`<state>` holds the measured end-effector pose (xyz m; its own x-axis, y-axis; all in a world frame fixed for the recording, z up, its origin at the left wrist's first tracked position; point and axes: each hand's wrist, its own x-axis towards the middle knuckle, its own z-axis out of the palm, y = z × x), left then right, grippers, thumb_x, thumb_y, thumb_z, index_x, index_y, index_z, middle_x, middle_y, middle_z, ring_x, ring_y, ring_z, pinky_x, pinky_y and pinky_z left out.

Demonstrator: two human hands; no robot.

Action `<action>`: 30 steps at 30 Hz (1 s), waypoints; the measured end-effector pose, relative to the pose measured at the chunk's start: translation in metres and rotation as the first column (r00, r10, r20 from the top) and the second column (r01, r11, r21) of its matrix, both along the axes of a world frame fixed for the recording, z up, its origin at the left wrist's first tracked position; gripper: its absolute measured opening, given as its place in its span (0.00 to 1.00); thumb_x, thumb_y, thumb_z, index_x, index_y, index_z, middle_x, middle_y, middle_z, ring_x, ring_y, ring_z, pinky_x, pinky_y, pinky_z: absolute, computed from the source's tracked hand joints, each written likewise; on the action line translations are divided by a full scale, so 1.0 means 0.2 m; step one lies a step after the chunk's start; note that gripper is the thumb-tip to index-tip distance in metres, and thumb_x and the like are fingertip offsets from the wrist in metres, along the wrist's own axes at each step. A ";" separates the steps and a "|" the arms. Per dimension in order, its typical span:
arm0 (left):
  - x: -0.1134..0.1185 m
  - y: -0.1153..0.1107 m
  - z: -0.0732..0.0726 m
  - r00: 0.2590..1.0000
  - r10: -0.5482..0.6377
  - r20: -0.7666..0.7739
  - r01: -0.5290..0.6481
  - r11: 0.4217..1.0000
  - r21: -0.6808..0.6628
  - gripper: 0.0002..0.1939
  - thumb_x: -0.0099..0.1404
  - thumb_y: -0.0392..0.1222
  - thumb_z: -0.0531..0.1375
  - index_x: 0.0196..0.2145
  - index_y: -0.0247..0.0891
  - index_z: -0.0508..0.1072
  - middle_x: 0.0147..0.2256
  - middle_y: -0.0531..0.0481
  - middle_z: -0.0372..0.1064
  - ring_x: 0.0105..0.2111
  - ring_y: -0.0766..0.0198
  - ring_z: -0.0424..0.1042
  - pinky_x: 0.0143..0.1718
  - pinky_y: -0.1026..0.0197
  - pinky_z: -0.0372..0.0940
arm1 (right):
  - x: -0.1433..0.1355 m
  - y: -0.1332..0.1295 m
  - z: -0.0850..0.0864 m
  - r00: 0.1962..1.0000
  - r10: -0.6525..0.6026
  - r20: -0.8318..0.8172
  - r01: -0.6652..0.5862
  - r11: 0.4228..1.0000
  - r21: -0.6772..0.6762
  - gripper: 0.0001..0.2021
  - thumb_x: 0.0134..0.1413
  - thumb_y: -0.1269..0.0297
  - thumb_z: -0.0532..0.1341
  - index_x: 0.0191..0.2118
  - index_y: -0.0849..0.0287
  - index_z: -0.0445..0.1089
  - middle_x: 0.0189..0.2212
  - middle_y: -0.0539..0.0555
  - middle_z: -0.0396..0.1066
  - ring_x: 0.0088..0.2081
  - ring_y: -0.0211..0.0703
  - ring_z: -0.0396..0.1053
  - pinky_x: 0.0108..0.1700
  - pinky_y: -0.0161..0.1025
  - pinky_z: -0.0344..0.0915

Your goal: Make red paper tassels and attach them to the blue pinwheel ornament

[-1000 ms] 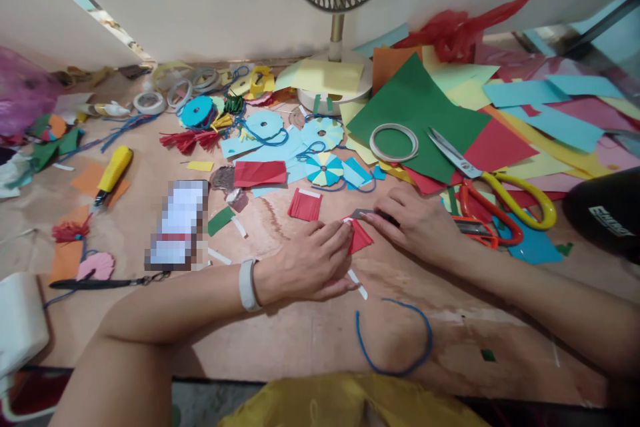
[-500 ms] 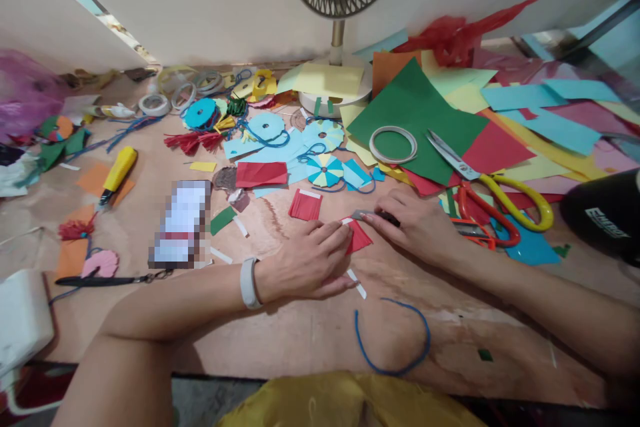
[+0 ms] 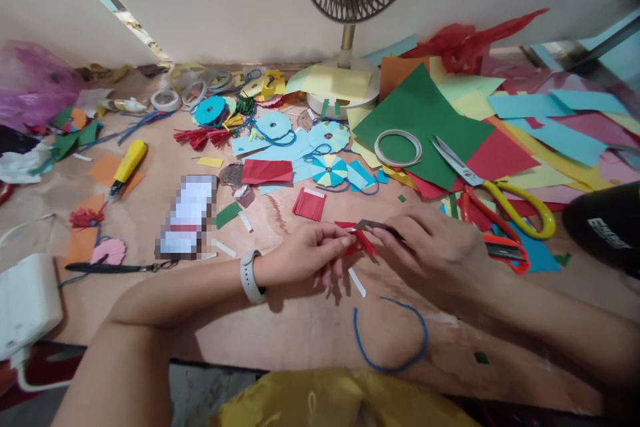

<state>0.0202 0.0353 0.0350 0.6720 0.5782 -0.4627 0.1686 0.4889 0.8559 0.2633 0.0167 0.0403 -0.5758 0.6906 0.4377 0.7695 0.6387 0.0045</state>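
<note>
1. From my end, I have the left hand (image 3: 307, 255) pinching the fringed red paper (image 3: 369, 245), held between both hands.
2. My right hand (image 3: 443, 250) grips a dark blade (image 3: 369, 225), right by that paper!
3. Nearer me: white strip (image 3: 357, 282), curved blue cord (image 3: 425, 339).

Fringed red paper (image 3: 369, 244) matt; blade (image 3: 369, 224) dull metal; yellow scissor handle (image 3: 549, 215) glossy plastic; tabletop (image 3: 300, 340) wood.

Bare left hand (image 3: 303, 255) pinching, bare right hand (image 3: 435, 243) curled in a grip just beside it, bare forearms (image 3: 190, 297) angled inward
</note>
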 end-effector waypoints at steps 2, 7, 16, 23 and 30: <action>0.00 0.00 0.00 0.999 0.017 0.037 -0.015 0.998 -0.060 0.19 0.72 0.56 0.59 0.41 0.34 0.71 0.20 0.56 0.71 0.15 0.72 0.68 0.15 0.72 0.59 | -0.01 -0.02 0.02 1.000 0.019 0.010 -0.020 0.998 0.061 0.08 0.65 0.61 0.63 0.36 0.58 0.73 0.29 0.56 0.72 0.33 0.45 0.69 0.32 0.44 0.57; 0.00 -0.01 0.02 0.997 0.042 0.065 -0.036 0.995 -0.091 0.17 0.72 0.54 0.60 0.40 0.34 0.71 0.19 0.55 0.71 0.14 0.73 0.68 0.14 0.73 0.59 | -0.03 -0.03 0.03 0.998 0.058 0.016 -0.060 0.987 0.150 0.07 0.64 0.62 0.64 0.34 0.57 0.71 0.28 0.54 0.72 0.32 0.44 0.67 0.32 0.43 0.59; 0.00 -0.02 0.00 0.996 0.065 0.062 -0.061 0.997 -0.056 0.19 0.70 0.56 0.60 0.36 0.35 0.70 0.18 0.55 0.71 0.14 0.73 0.69 0.15 0.74 0.60 | -0.03 -0.03 0.02 0.996 0.081 -0.044 -0.073 0.983 0.167 0.07 0.60 0.64 0.68 0.36 0.62 0.72 0.28 0.55 0.71 0.31 0.43 0.67 0.31 0.42 0.59; 0.00 -0.02 -0.01 0.997 0.071 0.029 -0.071 0.997 -0.012 0.18 0.69 0.54 0.62 0.38 0.33 0.72 0.18 0.56 0.70 0.14 0.72 0.69 0.16 0.73 0.61 | -0.03 -0.03 0.02 0.996 0.084 -0.039 -0.076 0.982 0.173 0.08 0.60 0.63 0.68 0.36 0.61 0.72 0.28 0.55 0.71 0.30 0.43 0.67 0.31 0.41 0.59; 0.00 -0.02 -0.01 0.994 0.090 0.055 -0.087 0.995 -0.046 0.16 0.69 0.53 0.63 0.37 0.34 0.73 0.18 0.55 0.71 0.15 0.72 0.70 0.17 0.72 0.63 | -0.03 -0.02 0.02 0.997 0.078 -0.021 -0.073 0.981 0.181 0.07 0.59 0.64 0.68 0.35 0.61 0.72 0.28 0.55 0.72 0.31 0.44 0.68 0.31 0.42 0.59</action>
<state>0.0194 0.0317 0.0329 0.6451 0.6165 -0.4514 0.0748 0.5369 0.8403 0.2581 0.0119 0.0452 -0.6094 0.5540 0.5672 0.7203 0.6858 0.1040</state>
